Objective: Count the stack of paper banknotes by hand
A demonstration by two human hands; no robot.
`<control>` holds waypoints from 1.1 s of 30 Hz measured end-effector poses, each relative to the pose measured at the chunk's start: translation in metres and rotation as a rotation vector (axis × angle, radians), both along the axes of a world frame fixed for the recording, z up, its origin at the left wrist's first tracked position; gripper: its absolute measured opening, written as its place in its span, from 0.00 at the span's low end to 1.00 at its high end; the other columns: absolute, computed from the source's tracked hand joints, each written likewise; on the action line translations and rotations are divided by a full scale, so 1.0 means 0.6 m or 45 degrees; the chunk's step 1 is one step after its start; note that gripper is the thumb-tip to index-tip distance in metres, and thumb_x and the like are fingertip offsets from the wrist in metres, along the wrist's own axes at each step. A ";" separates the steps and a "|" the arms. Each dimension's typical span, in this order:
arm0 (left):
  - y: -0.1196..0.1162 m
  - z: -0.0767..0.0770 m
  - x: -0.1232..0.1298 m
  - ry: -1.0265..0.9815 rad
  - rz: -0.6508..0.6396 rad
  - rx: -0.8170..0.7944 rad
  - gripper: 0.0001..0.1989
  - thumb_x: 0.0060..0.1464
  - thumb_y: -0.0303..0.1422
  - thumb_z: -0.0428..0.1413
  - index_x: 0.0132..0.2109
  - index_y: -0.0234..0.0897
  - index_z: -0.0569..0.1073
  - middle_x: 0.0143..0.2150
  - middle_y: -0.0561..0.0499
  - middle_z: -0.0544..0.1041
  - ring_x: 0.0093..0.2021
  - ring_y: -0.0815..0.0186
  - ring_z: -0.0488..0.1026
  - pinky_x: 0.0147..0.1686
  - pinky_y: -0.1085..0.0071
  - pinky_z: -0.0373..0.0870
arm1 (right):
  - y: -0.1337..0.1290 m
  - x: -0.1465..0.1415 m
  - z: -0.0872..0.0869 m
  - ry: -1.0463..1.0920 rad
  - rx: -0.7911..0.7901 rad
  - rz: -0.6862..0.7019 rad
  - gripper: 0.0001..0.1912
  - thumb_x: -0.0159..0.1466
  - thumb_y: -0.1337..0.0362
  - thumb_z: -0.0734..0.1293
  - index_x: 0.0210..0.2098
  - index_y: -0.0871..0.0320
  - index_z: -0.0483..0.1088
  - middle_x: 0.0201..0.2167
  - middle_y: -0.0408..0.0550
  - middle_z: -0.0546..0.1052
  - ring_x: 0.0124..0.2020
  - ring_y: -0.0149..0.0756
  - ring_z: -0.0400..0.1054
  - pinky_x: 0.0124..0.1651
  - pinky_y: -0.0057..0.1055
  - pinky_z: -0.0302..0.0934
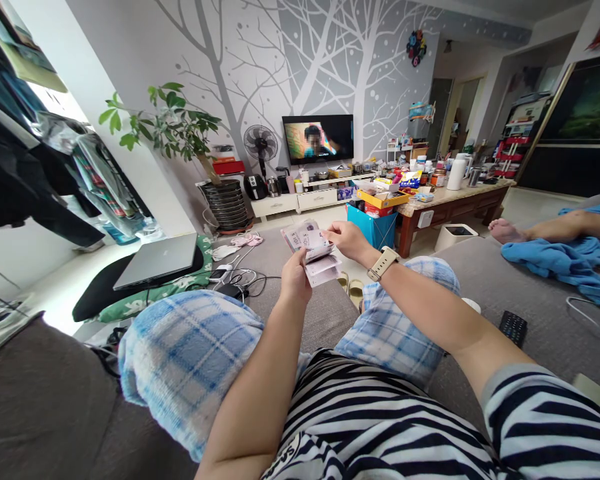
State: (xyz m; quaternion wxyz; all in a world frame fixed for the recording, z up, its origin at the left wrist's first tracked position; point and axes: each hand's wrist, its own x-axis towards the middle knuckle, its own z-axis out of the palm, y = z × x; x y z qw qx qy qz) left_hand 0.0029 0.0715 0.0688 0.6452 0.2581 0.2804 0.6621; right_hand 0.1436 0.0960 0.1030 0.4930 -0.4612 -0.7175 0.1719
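Between my hands, over the gap between my knees, is a small stack of pale pinkish printed papers (323, 268), fanned and partly folded; the print is too small to read. My left hand (296, 277) is closed on the lower left edge, thumb on top. On the upper right, my right hand (347, 240), with a beige watch (383, 264) on its wrist, pinches the edge of one sheet. My legs in blue plaid trousers (195, 360) lie to either side.
A laptop (157, 260) rests on a green cushion at left, beside tangled cables (250, 283). A remote control (513, 329) lies at right, near another person's bare foot (503, 231). Ahead stand a blue bin (373, 229) and a cluttered wooden table (453, 207).
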 end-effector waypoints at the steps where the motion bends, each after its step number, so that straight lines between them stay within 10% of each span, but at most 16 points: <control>1: -0.001 0.002 0.001 -0.004 0.001 0.000 0.09 0.51 0.28 0.54 0.39 0.29 0.74 0.33 0.45 0.79 0.35 0.60 0.77 0.39 0.64 0.74 | 0.000 0.000 0.000 0.013 0.006 0.007 0.15 0.58 0.54 0.63 0.23 0.59 0.66 0.22 0.42 0.71 0.26 0.30 0.61 0.29 0.27 0.51; 33: -0.004 0.007 0.001 0.058 0.079 0.024 0.07 0.48 0.28 0.54 0.35 0.32 0.75 0.30 0.47 0.79 0.31 0.61 0.76 0.34 0.67 0.73 | -0.009 -0.008 0.005 0.257 0.028 0.383 0.12 0.58 0.56 0.64 0.26 0.59 0.65 0.21 0.40 0.65 0.24 0.28 0.57 0.29 0.27 0.52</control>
